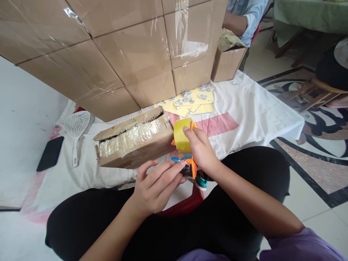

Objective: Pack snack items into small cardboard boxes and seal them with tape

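A small box (134,143) lies on the cloth (252,108) just before the wall of stacked cartons (114,54). The tape dispenser (186,150) sits at its right end, held in the right hand (199,150), with the left hand (154,185) touching it from the near side. Left of the box lie a scoop (77,125) and, farther left, a phone (50,153). Behind the dispenser a sheet (194,100) lies at the cartons' foot, an open box (228,59) to its right

Worktop draped with a white cloth

A white cloth (252,108) with a pink stripe is spread over the worktop. Just beyond the fingers a taped cardboard box (133,143) is laid; yellow sheets (194,99) are seen farther back, a white strainer (77,127) and a black phone (50,153) well to their left.
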A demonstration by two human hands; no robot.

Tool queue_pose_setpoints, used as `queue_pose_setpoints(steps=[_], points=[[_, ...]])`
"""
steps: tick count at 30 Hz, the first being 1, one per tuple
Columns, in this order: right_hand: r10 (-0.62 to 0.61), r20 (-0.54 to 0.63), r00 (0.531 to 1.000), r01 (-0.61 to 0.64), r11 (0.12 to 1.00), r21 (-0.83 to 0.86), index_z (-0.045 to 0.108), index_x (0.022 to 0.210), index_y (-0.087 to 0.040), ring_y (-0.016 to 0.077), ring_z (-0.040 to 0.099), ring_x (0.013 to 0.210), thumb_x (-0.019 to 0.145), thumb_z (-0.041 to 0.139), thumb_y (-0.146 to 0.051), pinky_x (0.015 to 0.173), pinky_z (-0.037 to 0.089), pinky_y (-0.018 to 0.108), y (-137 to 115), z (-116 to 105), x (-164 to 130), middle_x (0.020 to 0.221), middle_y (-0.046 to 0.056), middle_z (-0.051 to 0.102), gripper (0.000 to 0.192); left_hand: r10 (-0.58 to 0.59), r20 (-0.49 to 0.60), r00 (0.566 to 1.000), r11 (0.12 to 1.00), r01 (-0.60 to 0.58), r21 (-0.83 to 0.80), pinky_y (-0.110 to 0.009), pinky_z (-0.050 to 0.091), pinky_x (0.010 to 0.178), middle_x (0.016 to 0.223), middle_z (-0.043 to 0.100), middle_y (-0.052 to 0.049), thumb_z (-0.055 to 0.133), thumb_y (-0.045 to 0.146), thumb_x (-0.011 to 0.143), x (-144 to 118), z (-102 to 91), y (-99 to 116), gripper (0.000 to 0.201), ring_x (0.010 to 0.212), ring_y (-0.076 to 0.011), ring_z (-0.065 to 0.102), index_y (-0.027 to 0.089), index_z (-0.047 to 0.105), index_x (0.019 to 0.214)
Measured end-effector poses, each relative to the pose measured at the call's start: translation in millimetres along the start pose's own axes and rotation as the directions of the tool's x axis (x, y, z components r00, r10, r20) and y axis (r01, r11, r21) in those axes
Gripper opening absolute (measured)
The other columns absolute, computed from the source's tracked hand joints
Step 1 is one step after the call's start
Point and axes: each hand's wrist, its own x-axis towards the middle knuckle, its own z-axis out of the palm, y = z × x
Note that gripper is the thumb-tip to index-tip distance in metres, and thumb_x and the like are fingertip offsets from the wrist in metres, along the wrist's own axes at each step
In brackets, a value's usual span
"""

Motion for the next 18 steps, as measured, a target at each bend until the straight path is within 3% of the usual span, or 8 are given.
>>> queue_pose_setpoints(steps=[7, 11, 18], points=[[0.017, 0.004, 1.0, -0.017, 1.0, -0.009, 0.064, 0.076, -0.018, 0.0208, 0.069, 0.073, 0.093, 0.055, -0.054, 0.062, 0.052, 0.031, -2, 0, -2, 0.076, 0.006, 0.072, 0.04, 0.01, 0.002, 1.0, 1.0, -0.01, 0.012, -0.039, 0.044, 0.099, 0.101, 0.08, -0.007, 0.072, 0.011, 0.088, -1, 3.8, 8, 0.011, 0.101, -0.0194, 0.065, 0.015, 0.071, 0.097], [0.02, -0.002, 1.0, -0.02, 1.0, -0.023, 0.061, 0.076, -0.02, 0.0207, 0.067, 0.072, 0.093, 0.054, -0.054, 0.06, 0.051, 0.031, -3, 0, -1, 0.076, 0.005, 0.07, 0.039, -0.052, 0.018, 0.998, 0.998, 0.052, 0.04, -0.042, 0.044, 0.098, 0.099, 0.077, -0.012, 0.062, 0.013, 0.094, -5, 10.6, 10, 0.008, 0.102, -0.0228, 0.061, 0.013, 0.068, 0.098], [-0.013, -0.008, 1.0, 0.012, 0.995, -0.095, 0.06, 0.075, -0.019, 0.0193, 0.063, 0.074, 0.093, 0.051, -0.057, 0.067, 0.049, 0.031, 1, -2, 0, 0.076, 0.004, 0.067, 0.042, -0.188, -0.062, 0.98, 0.982, 0.189, 0.002, -0.044, 0.046, 0.092, 0.104, 0.069, -0.015, 0.054, 0.021, 0.097, -7, 11.9, 4, 0.012, 0.101, -0.0259, 0.059, 0.017, 0.063, 0.091]])
